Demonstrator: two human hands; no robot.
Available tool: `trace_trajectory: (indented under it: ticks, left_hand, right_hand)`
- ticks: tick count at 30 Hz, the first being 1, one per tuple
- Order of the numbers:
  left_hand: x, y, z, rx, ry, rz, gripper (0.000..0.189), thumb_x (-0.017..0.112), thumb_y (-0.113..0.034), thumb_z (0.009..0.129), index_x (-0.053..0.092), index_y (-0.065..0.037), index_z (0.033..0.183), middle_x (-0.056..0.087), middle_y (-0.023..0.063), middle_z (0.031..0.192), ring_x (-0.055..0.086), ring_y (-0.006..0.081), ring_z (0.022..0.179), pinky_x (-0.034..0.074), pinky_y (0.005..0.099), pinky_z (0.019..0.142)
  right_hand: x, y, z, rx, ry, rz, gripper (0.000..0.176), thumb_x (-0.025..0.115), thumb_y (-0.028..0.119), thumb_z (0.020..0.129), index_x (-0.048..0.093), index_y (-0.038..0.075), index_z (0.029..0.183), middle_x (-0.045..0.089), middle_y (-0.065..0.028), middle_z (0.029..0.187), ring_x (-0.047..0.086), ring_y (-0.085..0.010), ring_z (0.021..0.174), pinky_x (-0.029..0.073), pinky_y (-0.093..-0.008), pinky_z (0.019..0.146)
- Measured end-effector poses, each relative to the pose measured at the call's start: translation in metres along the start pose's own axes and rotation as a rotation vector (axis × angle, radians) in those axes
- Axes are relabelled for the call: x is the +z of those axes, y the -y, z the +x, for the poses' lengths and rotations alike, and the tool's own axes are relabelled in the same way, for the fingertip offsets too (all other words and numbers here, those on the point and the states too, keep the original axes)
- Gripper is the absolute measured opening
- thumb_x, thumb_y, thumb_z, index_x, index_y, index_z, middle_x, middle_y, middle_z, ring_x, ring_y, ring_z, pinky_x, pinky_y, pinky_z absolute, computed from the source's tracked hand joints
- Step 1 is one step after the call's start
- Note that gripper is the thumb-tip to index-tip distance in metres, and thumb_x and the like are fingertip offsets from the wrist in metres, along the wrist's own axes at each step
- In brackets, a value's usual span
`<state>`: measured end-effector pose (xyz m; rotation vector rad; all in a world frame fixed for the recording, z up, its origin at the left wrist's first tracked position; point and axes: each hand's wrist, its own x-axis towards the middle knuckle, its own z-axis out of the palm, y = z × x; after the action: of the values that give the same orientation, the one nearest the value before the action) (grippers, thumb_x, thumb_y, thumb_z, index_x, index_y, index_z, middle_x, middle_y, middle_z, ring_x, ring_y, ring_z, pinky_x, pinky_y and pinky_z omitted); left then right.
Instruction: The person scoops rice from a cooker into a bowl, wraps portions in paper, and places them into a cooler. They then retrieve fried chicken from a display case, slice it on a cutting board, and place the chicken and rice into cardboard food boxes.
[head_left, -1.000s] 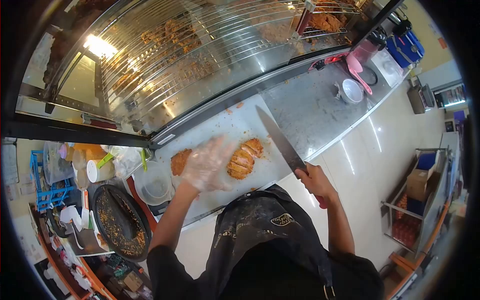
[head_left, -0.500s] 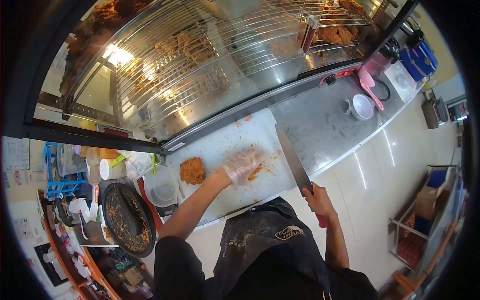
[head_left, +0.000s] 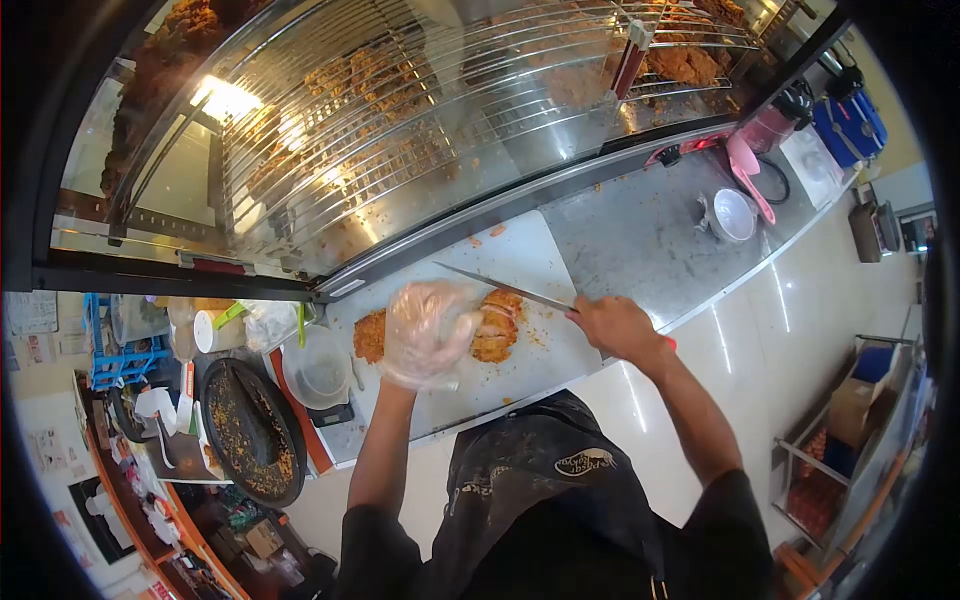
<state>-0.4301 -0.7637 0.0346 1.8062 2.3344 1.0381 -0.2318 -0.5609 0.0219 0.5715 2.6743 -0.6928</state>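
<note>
While left hand (head_left: 425,335) over cutlet (head_left: 497,325), nearby black pan (head_left: 298,478) full of crumbs (head_left: 232,425).

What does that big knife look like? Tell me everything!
The knife has a long, thin, shiny metal blade that narrows to a point. Its red handle is mostly hidden inside the right hand, which is closed around it. The knife is held almost level, tip pointing left, above the white board, along the far edge of the sliced cutlet. Whether the blade touches the cutlet cannot be told.
</note>
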Motion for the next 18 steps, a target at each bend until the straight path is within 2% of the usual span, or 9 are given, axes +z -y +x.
trace_trajectory:
  ticks: [1, 3, 4, 6, 10, 14, 16, 17, 18]
  left_hand:
    - [0.002, 0.0, 0.015, -0.003, 0.001, -0.003, 0.04, 0.065, -0.036, 0.076, 0.062, -0.004, 0.099, 0.061, 0.0137, 0.102, 0.057, 0.0351, 0.093, 0.045, 0.0456, 0.079]
    - [0.014, -0.004, 0.056, 0.341, 0.029, 0.22, 0.022, 0.06, -0.026, 0.08, 0.063, -0.004, 0.081, 0.061, 0.0136, 0.081, 0.057, 0.0339, 0.075, 0.046, 0.0438, 0.068]
    - [0.029, 0.002, 0.064, 0.339, 0.025, 0.218, 0.022, 0.06, -0.026, 0.08, 0.063, -0.004, 0.081, 0.061, 0.0136, 0.081, 0.057, 0.0339, 0.075, 0.046, 0.0438, 0.068]
    - [0.06, 0.018, 0.072, -0.009, 0.253, 0.275, 0.024, 0.055, -0.023, 0.082, 0.062, -0.003, 0.071, 0.061, 0.0176, 0.072, 0.057, 0.036, 0.069, 0.047, 0.0432, 0.065]
    - [0.076, 0.027, 0.073, -0.065, 0.296, 0.205, 0.037, 0.045, -0.028, 0.087, 0.062, -0.002, 0.066, 0.062, 0.0195, 0.075, 0.059, 0.0371, 0.068, 0.048, 0.0453, 0.065]
    - [0.076, 0.027, 0.073, -0.098, 0.354, 0.14, 0.038, 0.045, -0.027, 0.087, 0.062, -0.002, 0.063, 0.061, 0.0205, 0.073, 0.059, 0.0377, 0.07, 0.048, 0.0448, 0.068]
    - [0.076, 0.029, 0.073, -0.097, 0.574, 0.3, 0.03, 0.047, -0.027, 0.086, 0.064, -0.003, 0.08, 0.063, 0.0197, 0.078, 0.059, 0.0368, 0.076, 0.046, 0.0448, 0.073]
    - [0.081, 0.037, 0.076, -0.099, 0.576, 0.295, 0.03, 0.047, -0.027, 0.086, 0.064, -0.003, 0.08, 0.063, 0.0197, 0.078, 0.059, 0.0368, 0.076, 0.046, 0.0448, 0.073]
    - [0.09, 0.045, 0.068, -0.059, 0.404, 0.28, 0.024, 0.054, -0.025, 0.077, 0.064, -0.003, 0.08, 0.062, 0.0169, 0.077, 0.06, 0.0332, 0.075, 0.047, 0.0433, 0.069]
  right_hand:
    - [-0.004, 0.003, 0.009, -0.076, 0.027, -0.074, 0.033, 0.042, 0.033, 0.093, 0.054, 0.003, 0.1, 0.062, -0.0213, 0.075, 0.061, -0.0408, 0.074, 0.048, -0.049, 0.067]
    - [-0.009, 0.013, 0.023, -0.109, 0.05, -0.075, 0.033, 0.041, 0.032, 0.094, 0.054, 0.003, 0.1, 0.062, -0.0209, 0.076, 0.061, -0.0399, 0.075, 0.049, -0.0484, 0.067]
    - [-0.01, 0.017, 0.028, -0.143, 0.067, -0.073, 0.033, 0.041, 0.032, 0.094, 0.055, 0.003, 0.1, 0.062, -0.0204, 0.078, 0.061, -0.0391, 0.076, 0.049, -0.0479, 0.068]
    - [-0.006, 0.02, 0.034, -0.147, 0.08, -0.086, 0.033, 0.04, 0.032, 0.094, 0.055, 0.003, 0.1, 0.062, -0.0203, 0.078, 0.061, -0.0387, 0.077, 0.049, -0.0477, 0.069]
    - [0.007, 0.011, 0.038, -0.155, 0.1, -0.088, 0.033, 0.04, 0.032, 0.094, 0.054, 0.003, 0.103, 0.062, -0.02, 0.08, 0.061, -0.0384, 0.08, 0.049, -0.0472, 0.07]
    - [0.008, 0.008, 0.036, -0.143, 0.127, -0.062, 0.032, 0.04, 0.031, 0.094, 0.054, 0.004, 0.104, 0.062, -0.0195, 0.08, 0.061, -0.0377, 0.082, 0.05, -0.0466, 0.069]
    - [0.008, 0.009, 0.038, -0.13, 0.184, -0.071, 0.03, 0.041, 0.031, 0.093, 0.054, 0.005, 0.102, 0.063, -0.0193, 0.08, 0.061, -0.0375, 0.08, 0.05, -0.0468, 0.068]
    - [0.009, 0.006, 0.047, -0.128, 0.188, -0.071, 0.03, 0.041, 0.031, 0.093, 0.054, 0.005, 0.102, 0.063, -0.0193, 0.08, 0.061, -0.0375, 0.08, 0.05, -0.0468, 0.068]
    - [0.017, 0.004, 0.054, -0.139, 0.159, -0.079, 0.028, 0.043, 0.03, 0.093, 0.054, 0.005, 0.101, 0.063, -0.0192, 0.081, 0.062, -0.0372, 0.08, 0.05, -0.0473, 0.067]
